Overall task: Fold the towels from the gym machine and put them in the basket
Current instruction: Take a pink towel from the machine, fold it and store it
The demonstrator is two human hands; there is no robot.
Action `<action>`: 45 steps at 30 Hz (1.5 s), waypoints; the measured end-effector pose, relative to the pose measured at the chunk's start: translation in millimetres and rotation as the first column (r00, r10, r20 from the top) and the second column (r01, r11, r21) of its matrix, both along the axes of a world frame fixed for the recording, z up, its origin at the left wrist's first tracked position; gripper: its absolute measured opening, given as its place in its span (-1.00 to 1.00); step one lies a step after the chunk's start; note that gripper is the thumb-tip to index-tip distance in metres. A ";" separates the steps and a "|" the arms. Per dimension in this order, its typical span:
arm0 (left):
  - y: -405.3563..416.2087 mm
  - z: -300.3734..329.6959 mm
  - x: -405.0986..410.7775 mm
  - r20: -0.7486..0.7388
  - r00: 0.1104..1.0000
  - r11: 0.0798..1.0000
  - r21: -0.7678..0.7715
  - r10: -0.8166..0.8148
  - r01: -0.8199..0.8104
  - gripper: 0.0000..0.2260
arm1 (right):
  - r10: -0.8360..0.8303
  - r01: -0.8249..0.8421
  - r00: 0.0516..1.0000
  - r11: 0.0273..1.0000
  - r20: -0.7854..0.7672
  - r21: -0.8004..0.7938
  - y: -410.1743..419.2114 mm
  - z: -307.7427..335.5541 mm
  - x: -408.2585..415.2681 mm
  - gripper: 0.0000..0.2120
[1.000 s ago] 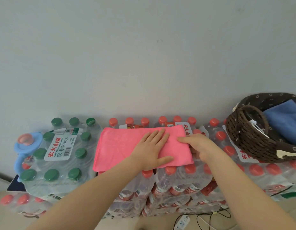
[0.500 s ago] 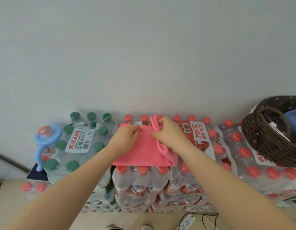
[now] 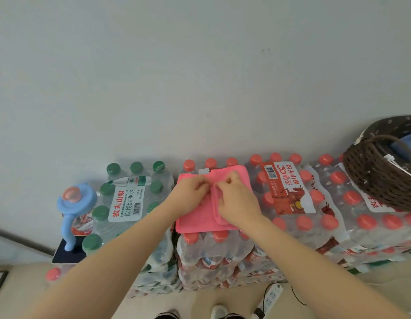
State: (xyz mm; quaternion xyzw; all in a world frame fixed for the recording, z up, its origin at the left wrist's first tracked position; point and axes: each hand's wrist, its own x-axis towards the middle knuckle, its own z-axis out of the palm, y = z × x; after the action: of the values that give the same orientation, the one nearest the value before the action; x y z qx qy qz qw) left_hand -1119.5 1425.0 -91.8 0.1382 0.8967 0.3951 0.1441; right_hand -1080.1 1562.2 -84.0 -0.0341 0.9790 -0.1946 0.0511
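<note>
A second ago the pink towel (image 3: 197, 217) lay as a wide strip across the red-capped bottle packs (image 3: 292, 217), the left hand (image 3: 188, 199) flat on its middle and the right hand (image 3: 236, 203) at its 3 o'clock end. Half a second ago that end stood lifted, coming over toward 9 o'clock. Now it lies folded down on the rest, so the towel is about half as wide. Both hands have met at the towel's middle, fingers curled and pinching the folded edge near 12 o'clock.
</note>
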 end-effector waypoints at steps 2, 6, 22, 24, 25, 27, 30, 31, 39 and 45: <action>-4.4 1.3 0.6 -0.045 0.998 0.999 -0.007 0.039 -0.039 -0.82 | 0.073 -0.064 0.993 0.993 -0.093 0.097 5.8 -8.1 4.2 -0.62; -20.7 -4.2 -0.9 -0.179 0.974 0.990 0.037 0.139 -0.135 -0.71 | 0.190 -0.200 0.980 0.945 0.061 0.259 5.0 -26.1 5.1 -0.13; -36.0 -9.8 0.2 0.401 0.890 0.941 0.156 0.217 -0.300 -0.83 | -0.061 0.042 0.997 0.934 0.042 0.355 -19.5 -15.3 -1.9 -0.38; -37.8 -8.1 2.7 0.380 0.902 0.929 0.216 0.202 -0.299 -0.90 | -0.098 0.083 0.995 0.945 0.031 0.318 -20.0 -17.6 -4.5 -0.38; -38.8 -7.4 4.5 0.371 0.908 0.921 0.247 0.197 -0.301 -0.91 | -0.112 0.101 0.993 0.948 0.020 0.301 -20.3 -18.6 -4.2 -0.39; -40.2 -4.3 7.7 0.360 0.915 0.894 0.325 0.185 -0.309 -0.87 | -0.123 0.112 0.992 0.959 0.028 0.261 -20.4 -20.2 -2.7 -0.41; -36.5 4.6 9.2 0.373 0.920 0.837 0.460 0.122 -0.298 -0.83 | -0.143 0.118 0.981 0.976 0.131 0.182 -21.6 -19.2 -1.1 -0.39; -33.8 8.3 8.7 0.375 0.924 0.831 0.486 0.081 -0.270 -0.83 | -0.139 0.114 0.978 0.980 0.153 0.161 -21.1 -17.4 -1.3 -0.38; 17.7 27.6 -2.6 0.291 0.954 0.925 0.376 -0.071 -0.045 -0.73 | -0.322 0.296 0.947 0.873 -0.002 -0.388 -17.8 -13.3 25.1 -0.88; 56.0 32.4 0.6 0.030 0.979 0.975 0.098 -0.201 0.197 -0.94 | -0.164 0.428 0.896 0.564 0.413 -0.706 -3.0 11.9 39.5 -0.51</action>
State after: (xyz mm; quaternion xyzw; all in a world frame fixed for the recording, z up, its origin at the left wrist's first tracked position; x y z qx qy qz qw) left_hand -1118.8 1481.0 -59.5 0.2260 0.8555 0.4235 0.1938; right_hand -1040.6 1559.2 -72.1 0.1440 0.7661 -0.6092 0.1455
